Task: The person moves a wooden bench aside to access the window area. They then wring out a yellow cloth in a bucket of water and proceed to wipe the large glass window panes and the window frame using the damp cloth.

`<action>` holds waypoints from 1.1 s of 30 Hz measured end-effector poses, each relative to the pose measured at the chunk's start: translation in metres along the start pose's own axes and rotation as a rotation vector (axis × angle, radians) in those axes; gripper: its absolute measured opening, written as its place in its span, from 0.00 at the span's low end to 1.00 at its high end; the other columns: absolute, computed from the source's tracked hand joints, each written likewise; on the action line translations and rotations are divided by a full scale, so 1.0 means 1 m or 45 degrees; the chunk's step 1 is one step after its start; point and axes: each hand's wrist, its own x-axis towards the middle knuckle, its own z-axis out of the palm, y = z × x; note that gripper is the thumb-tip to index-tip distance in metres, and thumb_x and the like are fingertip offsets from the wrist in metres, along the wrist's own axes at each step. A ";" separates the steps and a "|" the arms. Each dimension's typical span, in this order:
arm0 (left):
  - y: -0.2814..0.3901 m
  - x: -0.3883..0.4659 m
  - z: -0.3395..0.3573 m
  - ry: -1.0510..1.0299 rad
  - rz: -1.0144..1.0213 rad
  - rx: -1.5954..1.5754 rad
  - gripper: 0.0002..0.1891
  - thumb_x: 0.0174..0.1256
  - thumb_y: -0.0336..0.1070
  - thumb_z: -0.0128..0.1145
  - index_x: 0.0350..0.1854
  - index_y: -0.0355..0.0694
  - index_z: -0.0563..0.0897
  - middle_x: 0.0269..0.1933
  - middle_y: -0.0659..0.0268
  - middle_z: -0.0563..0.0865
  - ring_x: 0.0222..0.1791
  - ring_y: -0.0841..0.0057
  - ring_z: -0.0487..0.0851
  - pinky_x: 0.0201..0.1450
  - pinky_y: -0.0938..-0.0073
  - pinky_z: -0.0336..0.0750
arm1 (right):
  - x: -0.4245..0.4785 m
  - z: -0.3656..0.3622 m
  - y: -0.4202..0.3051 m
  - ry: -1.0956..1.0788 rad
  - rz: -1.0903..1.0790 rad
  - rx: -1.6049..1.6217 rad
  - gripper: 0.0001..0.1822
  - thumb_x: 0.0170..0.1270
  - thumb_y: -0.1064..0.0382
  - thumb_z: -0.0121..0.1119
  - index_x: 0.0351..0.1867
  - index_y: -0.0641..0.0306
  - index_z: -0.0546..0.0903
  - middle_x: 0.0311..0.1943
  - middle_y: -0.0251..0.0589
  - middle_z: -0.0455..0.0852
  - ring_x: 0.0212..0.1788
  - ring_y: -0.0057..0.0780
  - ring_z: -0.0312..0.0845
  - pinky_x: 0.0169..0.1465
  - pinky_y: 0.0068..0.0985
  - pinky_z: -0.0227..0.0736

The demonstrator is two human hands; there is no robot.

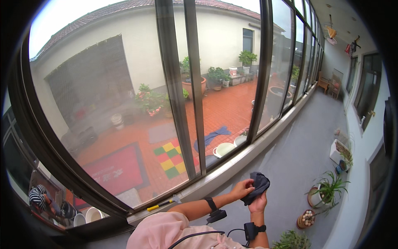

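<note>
A dark grey cloth [261,184] is bunched up in front of me, above the grey floor. My left hand [244,189] pinches its near side with thumb and fingers. From below, my right hand [258,204] grips the folded lower part, and the cloth hides some of its fingers. Left of my arms, a tool with a yellow and black handle [159,205] lies on the pale window sill [214,172]. It has a flat, flared head and looks like a scraper. Beside the sill rises a large window with a dark frame [179,93], its left glass pane hazy.
Potted plants, including a spider plant [329,186] and a pot topped with pale round objects [306,218], line the right wall. Leafy growth [291,240] is near my right elbow. A person in stripes [39,198] appears at lower left near white buckets [93,214].
</note>
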 end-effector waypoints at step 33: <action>0.001 0.252 -0.090 0.206 -0.029 -1.202 0.30 0.51 0.40 0.59 0.56 0.33 0.67 0.53 0.56 0.75 0.54 0.64 0.73 0.60 0.61 0.64 | 0.365 -0.126 -0.141 -0.091 1.091 -0.334 0.22 0.65 0.57 0.46 0.52 0.73 0.69 0.51 0.47 0.75 0.51 0.35 0.74 0.56 0.33 0.68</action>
